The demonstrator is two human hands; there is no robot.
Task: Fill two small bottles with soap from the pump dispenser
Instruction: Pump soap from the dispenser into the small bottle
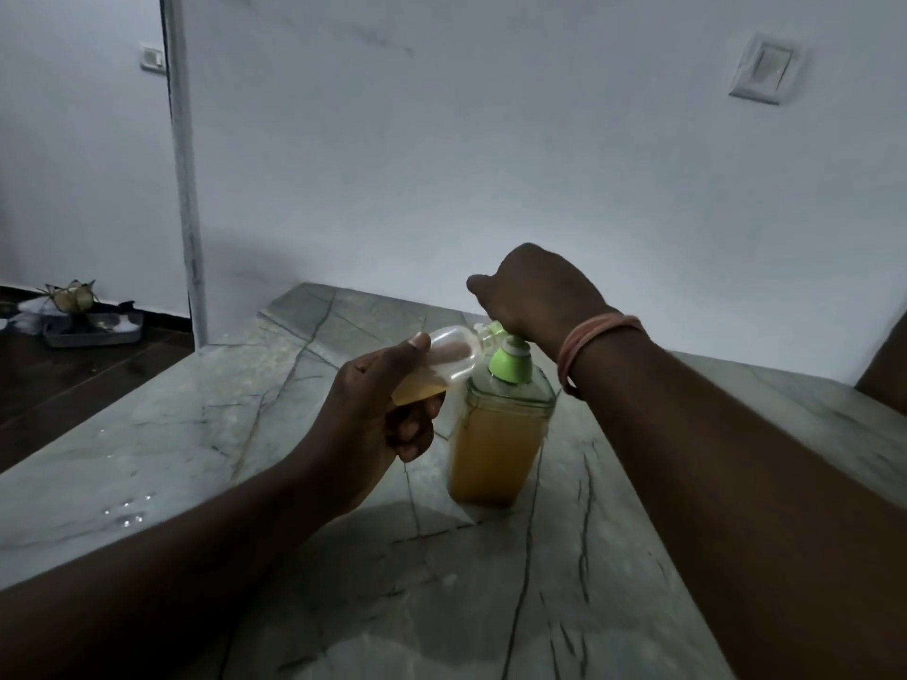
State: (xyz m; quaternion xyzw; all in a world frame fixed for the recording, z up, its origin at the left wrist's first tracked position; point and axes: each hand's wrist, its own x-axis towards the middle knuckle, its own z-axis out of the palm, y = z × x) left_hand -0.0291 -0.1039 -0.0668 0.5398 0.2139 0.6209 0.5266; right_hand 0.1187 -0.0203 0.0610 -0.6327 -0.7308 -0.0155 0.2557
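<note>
A clear pump dispenser [495,444] with amber soap and a green pump collar stands on the marble counter [564,581]. My right hand [535,292] rests on top of the pump head, fingers closed over it, a pink band on the wrist. My left hand [378,409] holds a small clear bottle [441,360] tilted on its side, its mouth against the green spout. A little amber soap sits in the bottle's lower part. Only one small bottle is in view.
Water drops [125,512] lie on the counter at the left. The counter's left edge drops to a dark floor, where a grey tray [93,331] with odds and ends sits by the white wall. A wall switch [763,73] is at upper right.
</note>
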